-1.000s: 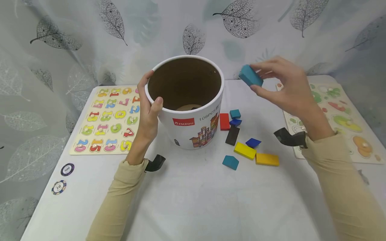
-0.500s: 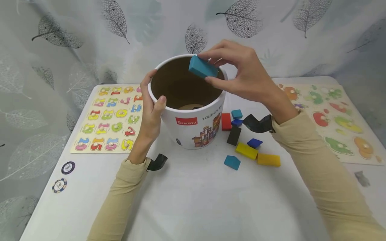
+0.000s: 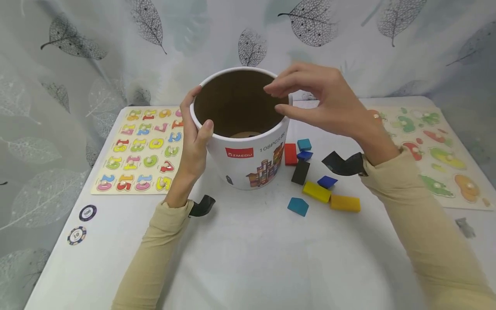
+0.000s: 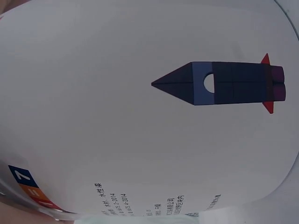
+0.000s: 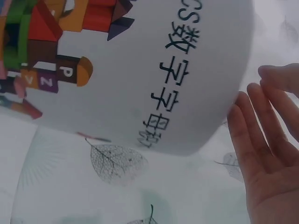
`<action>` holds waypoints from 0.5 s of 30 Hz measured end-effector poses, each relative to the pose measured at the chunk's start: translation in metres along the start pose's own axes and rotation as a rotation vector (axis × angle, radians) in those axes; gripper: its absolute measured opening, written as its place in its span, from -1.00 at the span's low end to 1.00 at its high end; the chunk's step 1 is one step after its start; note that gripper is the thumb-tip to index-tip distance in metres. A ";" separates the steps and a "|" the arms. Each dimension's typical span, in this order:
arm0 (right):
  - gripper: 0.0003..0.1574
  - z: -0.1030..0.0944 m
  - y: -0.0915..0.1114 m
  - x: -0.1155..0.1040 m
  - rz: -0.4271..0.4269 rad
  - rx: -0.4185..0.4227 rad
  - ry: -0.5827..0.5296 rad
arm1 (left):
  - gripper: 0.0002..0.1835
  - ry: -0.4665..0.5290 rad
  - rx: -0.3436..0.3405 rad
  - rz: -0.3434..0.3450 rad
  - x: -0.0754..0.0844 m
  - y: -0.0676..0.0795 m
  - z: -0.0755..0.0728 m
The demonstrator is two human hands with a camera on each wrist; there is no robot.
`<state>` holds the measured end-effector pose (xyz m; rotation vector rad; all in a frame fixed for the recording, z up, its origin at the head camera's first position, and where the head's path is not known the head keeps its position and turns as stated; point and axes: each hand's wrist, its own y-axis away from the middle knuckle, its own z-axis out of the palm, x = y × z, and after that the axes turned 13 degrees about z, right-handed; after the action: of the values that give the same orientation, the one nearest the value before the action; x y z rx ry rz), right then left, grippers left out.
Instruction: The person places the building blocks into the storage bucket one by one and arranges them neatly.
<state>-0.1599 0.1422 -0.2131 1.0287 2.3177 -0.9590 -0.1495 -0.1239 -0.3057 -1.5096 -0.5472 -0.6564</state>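
A white round bucket [image 3: 222,159] with a red label and printed toy buildings stands mid-table, its dark inside facing up. My left hand [image 3: 193,146] grips its left rim, thumb on the front and fingers round the back. At the right rim my right hand [image 3: 321,101] hovers with thumb and fingers apart and nothing between them; in the right wrist view its fingers [image 5: 264,121] lie beside the bucket wall. To the bucket's right lie wooden blocks: a red one [image 3: 290,154], a black one [image 3: 300,172], a yellow one [image 3: 316,191], an orange one [image 3: 345,203] and teal one [image 3: 298,206].
A number puzzle board [image 3: 133,161] lies left of the bucket, a vegetable puzzle board [image 3: 449,172] on the right, partly behind the right arm. Two poker chips [image 3: 76,236] sit near the left edge. A leaf-print curtain [image 3: 217,38] hangs behind the table.
My right hand carried a teal block leftward over the bucket and let it go; the block is out of sight now. The hand has drawn back slightly right. My left hand kept its grip.
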 end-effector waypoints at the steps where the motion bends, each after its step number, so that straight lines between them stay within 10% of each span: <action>1: -0.54 -0.003 0.005 -0.001 -0.001 -0.005 0.008 | 0.01 0.003 0.001 0.002 0.000 -0.001 0.000; 15: -0.54 0.010 0.112 0.062 0.260 -0.142 0.113 | 0.01 0.014 0.015 -0.005 0.000 0.000 0.002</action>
<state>-0.1121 0.2184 -0.3045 1.3127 2.2313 -0.6411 -0.1496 -0.1218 -0.3061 -1.4895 -0.5449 -0.6650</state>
